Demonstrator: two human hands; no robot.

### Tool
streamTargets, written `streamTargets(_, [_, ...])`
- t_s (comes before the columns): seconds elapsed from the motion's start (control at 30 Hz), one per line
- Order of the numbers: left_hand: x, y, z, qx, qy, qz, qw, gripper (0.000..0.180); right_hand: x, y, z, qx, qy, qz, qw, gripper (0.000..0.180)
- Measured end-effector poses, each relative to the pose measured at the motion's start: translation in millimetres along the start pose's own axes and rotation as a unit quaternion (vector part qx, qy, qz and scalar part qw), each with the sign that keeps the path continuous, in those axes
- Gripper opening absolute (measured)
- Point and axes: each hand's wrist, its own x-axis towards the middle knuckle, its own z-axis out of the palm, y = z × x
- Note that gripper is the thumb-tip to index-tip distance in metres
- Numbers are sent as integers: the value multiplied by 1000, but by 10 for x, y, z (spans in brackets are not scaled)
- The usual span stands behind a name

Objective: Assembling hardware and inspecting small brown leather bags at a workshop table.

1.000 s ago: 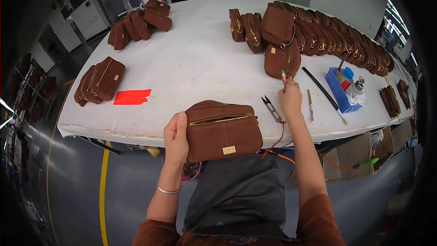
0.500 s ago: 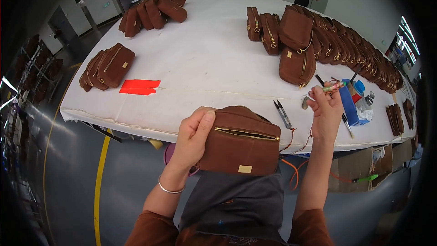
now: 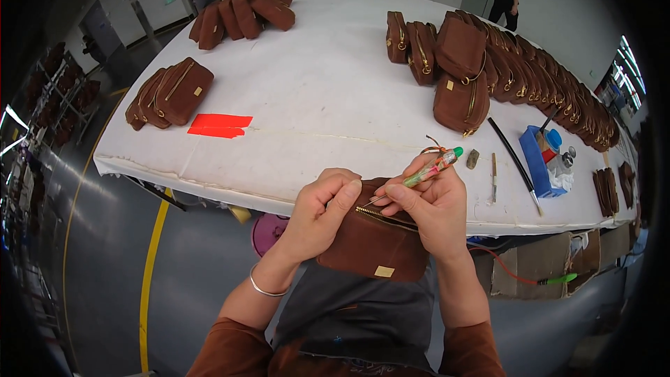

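A brown pouch (image 3: 370,248) with a gold zipper and a small gold plate lies over my lap, at the table's near edge. My left hand (image 3: 317,213) grips its upper left side, thumb on top. In my right hand (image 3: 436,206) is a slim awl (image 3: 434,169) with a colourful, green-ended handle. The awl's thin metal shaft points down left at the left end of the zipper (image 3: 373,213), close to my left fingertips. Whether the tip touches the zipper I cannot tell. Part of the pouch's right side is hidden behind my right hand.
Many brown pouches (image 3: 527,73) crowd the table's right side; smaller groups (image 3: 171,94) lie at left and far left. A blue tray (image 3: 536,164) with jars, a long black brush (image 3: 513,160) and a thin stick tool (image 3: 494,178) lie at right. Red tape (image 3: 220,125) marks the table.
My right hand has come left and down from beside the tray, bringing the awl to the zipper. My left hand has shifted right along the pouch. The snips on the table no longer show.
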Motion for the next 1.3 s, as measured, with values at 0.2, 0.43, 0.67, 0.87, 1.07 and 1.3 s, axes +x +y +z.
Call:
streamTargets(0.2, [-12,-15,-22,-14,-15,-18,1000,19,22,4,62,-47,9,-2,999,18])
streamTargets(0.43, [-3,8,-35,-9,-41,-14,999,18,29,-46,87,-76,-3,7,997,17])
streamTargets(0.67, [-17,-23,-37,-11,-57,-14,998,18,-29,22,89,-103,-6,1,995,20])
streamTargets(0.87, [-33,-134,7,-93,-30,-86,991,23,-136,249,120,-355,19,-208,911,5])
streamTargets(1.07, [-18,-197,-9,-128,-17,-149,980,24,-135,502,60,-420,-4,-384,822,5])
streamTargets(1.3, [-88,-179,-1,-103,-24,-109,988,26,-127,337,44,-1,29,-66,997,8])
